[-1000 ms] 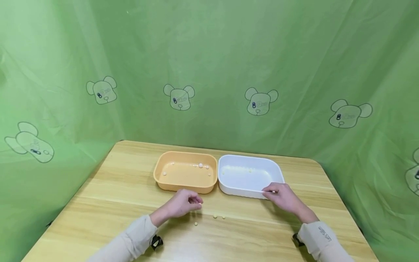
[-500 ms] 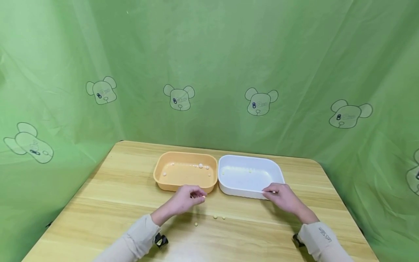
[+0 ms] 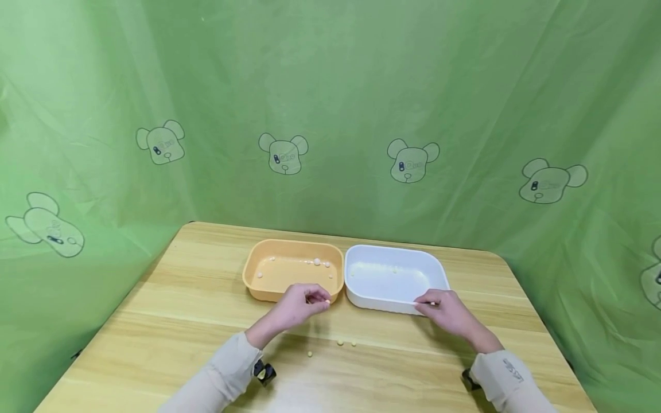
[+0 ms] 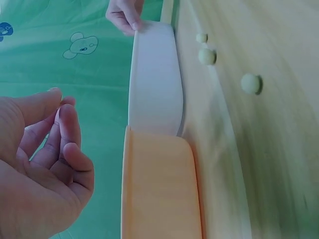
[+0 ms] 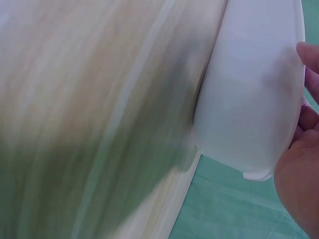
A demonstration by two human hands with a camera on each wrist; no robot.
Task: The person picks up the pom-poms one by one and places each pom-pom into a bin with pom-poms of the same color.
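My left hand (image 3: 298, 304) is raised at the front edge of the orange tray (image 3: 262, 295). Between its thumb and fingertips it pinches a small pale-yellow ball (image 3: 327, 302), which the fingers nearly hide in the left wrist view. With the thumb on one side and fingers on the other, my right hand (image 3: 448, 312) grips the near right rim of the white tray (image 3: 379, 303). Several pinkish-white balls, one larger ball (image 3: 317, 262) among them, lie in the orange tray. A few tiny yellow balls, including one ball (image 3: 395, 270), are inside the white tray.
Three loose yellow balls lie on the wooden table (image 3: 413, 373) in front of the trays; the nearest ball (image 4: 250, 83) shows large in the left wrist view. Both trays stand side by side near the back edge. A green curtain (image 3: 341, 86) surrounds the table.
My left hand has risen and moved forward and right from the table to the orange tray's front edge, carrying the small ball. The right hand has stayed on the white tray's rim.
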